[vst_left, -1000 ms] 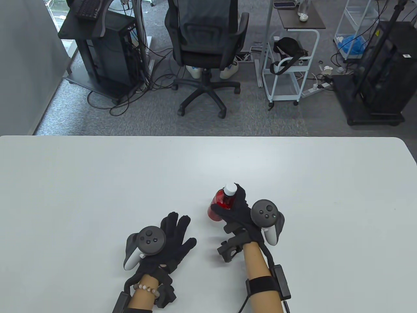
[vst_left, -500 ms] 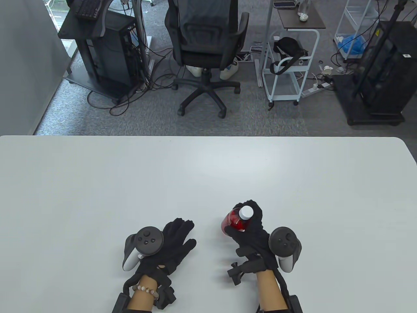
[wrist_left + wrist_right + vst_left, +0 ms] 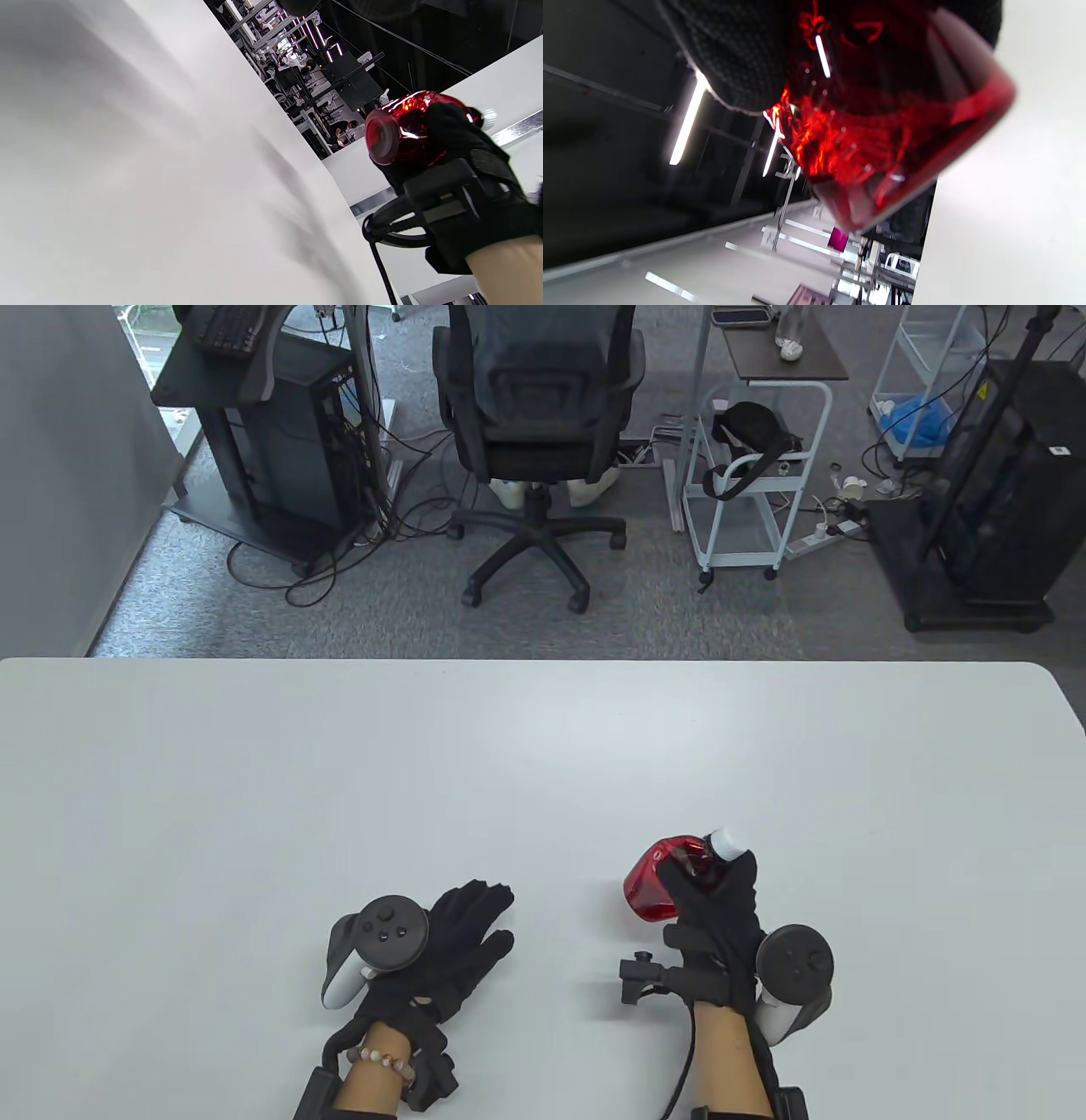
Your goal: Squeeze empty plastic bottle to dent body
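Observation:
A red translucent plastic bottle (image 3: pixel 653 886) with a white cap (image 3: pixel 728 842) is held above the white table (image 3: pixel 543 746), tilted with its base to the left. My right hand (image 3: pixel 708 899) grips its body, fingers wrapped over it. The bottle also shows in the left wrist view (image 3: pixel 401 127) and fills the right wrist view (image 3: pixel 882 140), where the gloved fingers (image 3: pixel 746 51) press on it. My left hand (image 3: pixel 462 937) rests flat on the table with fingers spread, apart from the bottle and holding nothing.
The table's far edge (image 3: pixel 543 660) runs across the middle of the table view. Beyond it on the floor stand an office chair (image 3: pixel 536 449), a white cart (image 3: pixel 751 475) and black equipment stands (image 3: pixel 984 500).
My right hand has carried the bottle toward me and to the right, lifting it and tilting it onto its side. The left hand has stayed almost still.

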A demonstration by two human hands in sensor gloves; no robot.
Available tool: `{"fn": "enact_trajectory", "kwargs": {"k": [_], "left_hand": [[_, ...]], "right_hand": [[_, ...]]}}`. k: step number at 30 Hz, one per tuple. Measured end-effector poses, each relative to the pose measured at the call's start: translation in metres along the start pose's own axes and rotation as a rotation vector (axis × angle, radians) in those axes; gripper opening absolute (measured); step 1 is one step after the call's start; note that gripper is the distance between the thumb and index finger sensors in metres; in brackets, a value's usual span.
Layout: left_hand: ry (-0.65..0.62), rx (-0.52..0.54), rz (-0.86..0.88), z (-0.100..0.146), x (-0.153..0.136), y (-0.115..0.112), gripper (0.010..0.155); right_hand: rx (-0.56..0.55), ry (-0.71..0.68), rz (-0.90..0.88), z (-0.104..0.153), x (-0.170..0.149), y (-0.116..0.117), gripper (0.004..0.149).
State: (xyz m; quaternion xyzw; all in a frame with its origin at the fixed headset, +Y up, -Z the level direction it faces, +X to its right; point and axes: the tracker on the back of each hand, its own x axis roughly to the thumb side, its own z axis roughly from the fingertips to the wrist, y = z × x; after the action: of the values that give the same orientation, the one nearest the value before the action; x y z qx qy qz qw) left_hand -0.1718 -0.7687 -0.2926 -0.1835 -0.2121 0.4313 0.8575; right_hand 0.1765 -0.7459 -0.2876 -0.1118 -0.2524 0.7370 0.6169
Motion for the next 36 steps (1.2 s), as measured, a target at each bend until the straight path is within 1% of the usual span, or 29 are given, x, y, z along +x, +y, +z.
{"fn": "enact_trajectory", "kwargs": {"k": [3,7,8,9,11,12,13,14,16,17,19,21,24,27,29,31,32,33,36], "left_hand": [[-0.009,-0.007,0.006,0.0,0.0,-0.001,0.07],[-0.015,-0.013,0.009,-0.001,0.0,-0.001,0.069],[-0.017,-0.014,0.011,-0.001,0.0,-0.001,0.069],[-0.017,-0.014,0.012,-0.001,0.0,-0.001,0.069],[-0.017,-0.015,0.014,-0.001,0.0,-0.001,0.07],[-0.015,-0.013,0.015,-0.001,0.0,-0.001,0.07],[-0.014,-0.011,0.014,-0.001,0.0,0.0,0.07],[-0.013,-0.01,0.012,-0.001,0.0,0.0,0.07],[-0.01,-0.001,-0.002,0.0,0.0,0.001,0.07],[-0.009,0.003,-0.011,0.0,0.001,0.001,0.07],[-0.012,0.005,-0.015,0.0,0.001,0.002,0.07],[-0.014,0.008,-0.015,0.0,0.002,0.002,0.07],[-0.013,0.007,-0.016,0.0,0.001,0.002,0.07],[-0.011,0.007,-0.011,0.0,0.001,0.002,0.07],[-0.011,0.008,-0.009,0.0,0.001,0.002,0.07],[-0.012,0.009,-0.008,0.0,0.001,0.002,0.07],[-0.012,0.009,-0.007,0.0,0.001,0.002,0.07],[-0.012,0.006,-0.008,0.0,0.001,0.002,0.07],[-0.011,0.007,-0.011,0.0,0.0,0.003,0.071]], "right_hand": [[-0.081,0.045,0.036,-0.003,-0.012,-0.01,0.071],[-0.086,0.045,0.072,-0.006,-0.02,-0.015,0.07],[-0.067,0.042,0.024,-0.008,-0.022,-0.013,0.071],[-0.027,0.074,0.011,-0.007,-0.021,-0.012,0.072],[-0.053,-0.033,0.094,-0.006,-0.017,-0.008,0.074],[0.017,-0.032,0.151,-0.006,-0.014,-0.005,0.075],[0.054,-0.037,0.179,-0.005,-0.013,-0.003,0.077],[0.084,-0.073,0.195,-0.004,-0.013,0.001,0.078],[0.121,-0.061,0.205,-0.002,-0.013,0.008,0.079],[0.178,-0.079,0.198,-0.002,-0.014,0.012,0.079],[0.218,-0.067,0.231,-0.001,-0.013,0.016,0.08],[0.262,-0.092,0.252,-0.001,-0.012,0.02,0.079],[0.272,-0.106,0.284,-0.001,-0.012,0.023,0.079],[0.296,-0.088,0.272,-0.003,-0.013,0.025,0.081],[0.301,-0.06,0.3,-0.005,-0.015,0.026,0.082],[0.266,-0.053,0.367,-0.01,-0.016,0.028,0.079],[0.266,-0.055,0.39,-0.012,-0.016,0.029,0.078],[0.272,-0.064,0.46,-0.015,-0.016,0.033,0.078],[0.249,-0.074,0.599,-0.024,-0.013,0.041,0.078]]}}
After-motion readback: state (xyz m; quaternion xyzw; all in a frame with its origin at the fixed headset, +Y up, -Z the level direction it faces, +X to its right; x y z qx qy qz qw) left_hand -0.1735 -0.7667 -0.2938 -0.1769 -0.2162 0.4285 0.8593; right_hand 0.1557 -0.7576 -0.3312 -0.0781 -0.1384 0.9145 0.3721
